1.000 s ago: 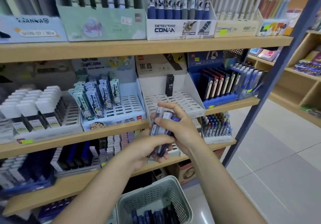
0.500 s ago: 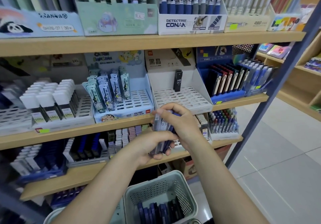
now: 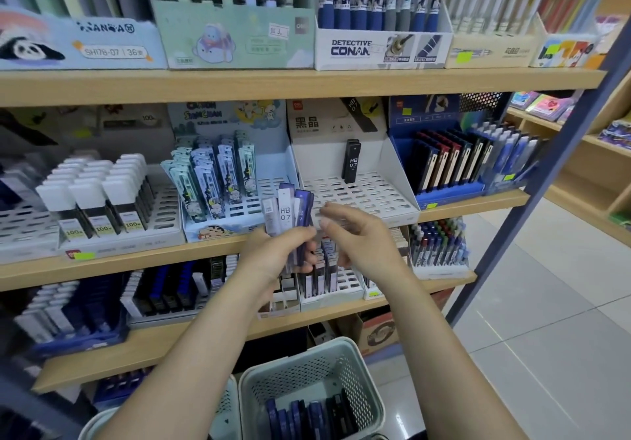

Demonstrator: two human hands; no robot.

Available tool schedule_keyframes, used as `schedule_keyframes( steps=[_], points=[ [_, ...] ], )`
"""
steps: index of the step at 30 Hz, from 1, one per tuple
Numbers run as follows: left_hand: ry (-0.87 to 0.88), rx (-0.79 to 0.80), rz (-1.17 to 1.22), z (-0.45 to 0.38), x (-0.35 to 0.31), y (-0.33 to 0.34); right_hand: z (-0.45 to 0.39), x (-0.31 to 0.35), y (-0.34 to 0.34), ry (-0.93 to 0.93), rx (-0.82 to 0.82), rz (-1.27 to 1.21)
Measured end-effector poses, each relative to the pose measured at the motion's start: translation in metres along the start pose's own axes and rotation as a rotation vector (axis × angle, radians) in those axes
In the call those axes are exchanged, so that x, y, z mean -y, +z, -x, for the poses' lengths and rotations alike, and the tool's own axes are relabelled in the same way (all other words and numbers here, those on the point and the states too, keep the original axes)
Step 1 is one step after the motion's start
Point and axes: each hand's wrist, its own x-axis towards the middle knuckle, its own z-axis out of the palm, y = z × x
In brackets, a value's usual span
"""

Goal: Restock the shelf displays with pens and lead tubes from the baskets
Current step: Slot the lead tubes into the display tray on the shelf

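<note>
Clamped in my left hand (image 3: 280,252), a small fan of lead tubes (image 3: 290,216) stood upright, caps up, in front of the middle shelf edge. My right hand (image 3: 358,238) hovered just beside them, fingers loosely curved; whether it pinched a clear tube I could not tell. I judged the white slotted display (image 3: 358,190), holding only 1 black tube (image 3: 351,161), the likely target. Best practice: peel 1 tube off the fan, keep it vertical, seat it squarely in a slot. More stock lay in the basket (image 3: 355,364) below.

A fanned bunch of white and purple lead tubes (image 3: 290,214), one marked HB 0.7, stands upright before the middle shelf (image 3: 136,262). One black tube (image 3: 351,160) stands in a white slotted display (image 3: 368,193). More dark tubes lie in a pale green basket (image 3: 355,368) below.
</note>
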Motion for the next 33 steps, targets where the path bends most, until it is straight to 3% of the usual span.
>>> schedule_keyframes(
  steps=[10,15,19,25,30,33],
  points=[
    [-0.018,0.034,0.042,0.003,-0.002,-0.006,0.002,-0.002,0.0,-0.124,-0.041,0.239],
    [0.001,0.07,0.019,0.003,-0.004,-0.002,0.006,0.018,-0.001,-0.065,-0.043,-0.004],
    [0.01,0.144,0.016,0.005,-0.008,0.0,0.009,0.029,0.004,-0.019,0.049,-0.16],
    [0.017,0.128,0.022,0.002,-0.008,0.001,0.004,0.025,0.002,0.01,0.047,-0.265],
    [0.031,0.079,-0.01,0.002,-0.007,0.005,-0.001,0.018,0.009,0.042,-0.052,-0.297],
    [0.041,0.062,-0.001,0.003,-0.007,0.005,-0.002,0.013,0.01,0.016,-0.005,-0.243]
  ],
)
